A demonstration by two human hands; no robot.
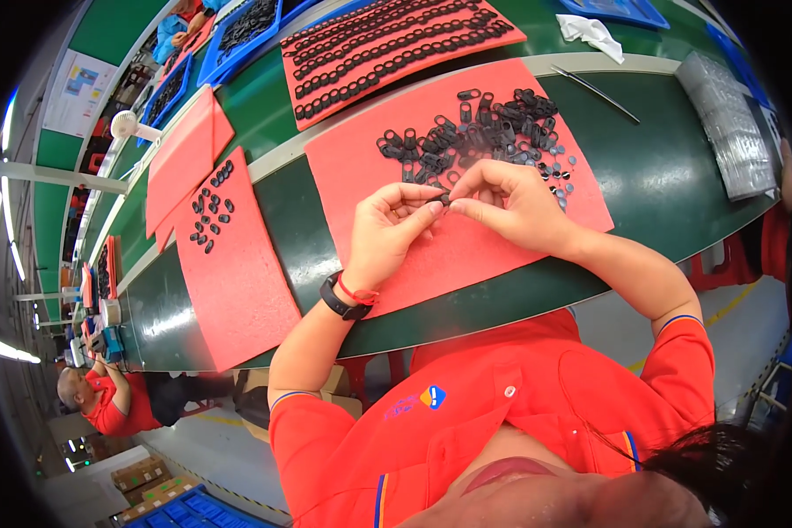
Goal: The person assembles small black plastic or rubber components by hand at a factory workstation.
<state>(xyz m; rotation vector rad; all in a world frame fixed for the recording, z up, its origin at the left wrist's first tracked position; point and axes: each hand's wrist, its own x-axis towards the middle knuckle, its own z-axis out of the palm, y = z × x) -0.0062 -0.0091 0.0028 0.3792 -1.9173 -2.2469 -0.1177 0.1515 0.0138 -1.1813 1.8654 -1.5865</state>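
Over a red foam mat (414, 280), both my hands meet at a small black plastic part (443, 199). My left hand (385, 225) pinches it between thumb and forefinger; a black watch band and a red cord circle that wrist. From the other side, the thumb and forefinger of my right hand (521, 208) close on the same piece, and the fingertips hide most of it. Just beyond my fingers lies a loose pile of black loop-shaped plastic parts (431, 151). Small round discs (565, 187), some silvery and some dark, are scattered beside my right hand.
Behind, another red mat (396, 55) carries rows of black parts. To the left, a red mat (229, 290) holds several black pieces. Metal tweezers (597, 92), white tissue (591, 35) and stacked clear plastic trays (723, 123) are right. A small white fan (125, 124) stands left.
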